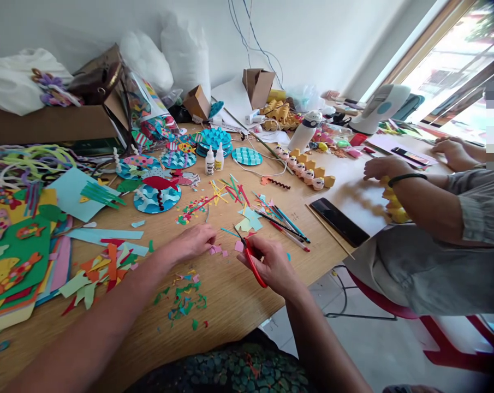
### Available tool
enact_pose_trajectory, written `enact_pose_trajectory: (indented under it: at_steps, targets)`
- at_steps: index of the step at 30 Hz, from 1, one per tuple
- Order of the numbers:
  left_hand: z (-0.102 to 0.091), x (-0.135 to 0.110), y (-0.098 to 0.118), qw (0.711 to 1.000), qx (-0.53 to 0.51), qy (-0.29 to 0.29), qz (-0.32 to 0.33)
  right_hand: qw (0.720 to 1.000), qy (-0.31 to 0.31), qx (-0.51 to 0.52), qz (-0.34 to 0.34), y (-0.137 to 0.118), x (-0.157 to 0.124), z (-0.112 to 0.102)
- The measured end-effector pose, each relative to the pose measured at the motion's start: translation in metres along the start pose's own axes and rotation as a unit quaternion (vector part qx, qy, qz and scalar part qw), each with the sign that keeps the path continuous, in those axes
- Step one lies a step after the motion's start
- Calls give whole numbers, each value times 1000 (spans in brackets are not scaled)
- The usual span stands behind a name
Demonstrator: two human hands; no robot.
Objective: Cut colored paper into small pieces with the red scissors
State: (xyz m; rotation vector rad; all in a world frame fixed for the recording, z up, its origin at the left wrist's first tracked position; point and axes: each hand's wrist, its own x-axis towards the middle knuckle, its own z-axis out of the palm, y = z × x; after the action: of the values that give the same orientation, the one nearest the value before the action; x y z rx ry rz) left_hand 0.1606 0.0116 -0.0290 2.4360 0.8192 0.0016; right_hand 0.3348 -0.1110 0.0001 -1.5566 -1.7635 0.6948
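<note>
My right hand (pixel 273 265) grips a pair of red-handled scissors (pixel 255 266), their dark blades pointing up and left over the table. A thin blue paper strip (pixel 229 232) shows by the blade tips. Across from it, my left hand (pixel 198 239) is low over the wood with its fingers drawn together; what they hold, if anything, is hidden. Small pink paper squares (pixel 216 250) lie just below those fingertips. Nearer my body spreads a scatter of green, blue and pink paper scraps (pixel 185 297). Beyond my hands are small colored paper bits (pixel 191 210) and narrow paper strips (pixel 236 191).
Glue bottles (pixel 209 161) stand behind a blue paper disc with a red fish (pixel 157 197). Paper offcuts (pixel 103 267) and colored sheets (pixel 46 273) cover the left. Pens (pixel 290 224), a phone (pixel 339 221) and a wooden stick (pixel 328 230) lie right, near another person's hand (pixel 378 168).
</note>
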Motion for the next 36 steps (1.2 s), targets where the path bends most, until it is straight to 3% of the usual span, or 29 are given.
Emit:
enact_pose_trajectory:
  at_steps: [6, 11, 13, 17, 21, 28, 31, 34, 36]
  targets:
    - [-3, -5, -2, 997, -51, 41, -32, 1000, -13, 18, 6, -3, 5, 5]
    - [-12, -27, 1, 988, -124, 83, -47, 994, -22, 97, 45, -6, 15, 16]
    - [-15, -39, 5, 974, -190, 109, -56, 988, -19, 138, 63, -6, 21, 25]
    - [-17, -57, 12, 921, -342, 160, -98, 973, 0, 217, 76, -7, 32, 44]
    - [-14, -65, 14, 913, -340, 202, -95, 968, 4, 240, 73, -20, 40, 53]
    - [-9, -69, 16, 919, -304, 236, -85, 994, 3, 105, 40, -43, 47, 55]
    - [-10, -73, 18, 915, -306, 244, -96, 994, 5, 104, 37, -42, 50, 59]
    - [-12, -80, 20, 894, -325, 284, -119, 986, 17, 157, 45, -40, 53, 64]
    - [-13, -87, 23, 862, -354, 335, -139, 976, 26, 209, 50, -41, 55, 67]
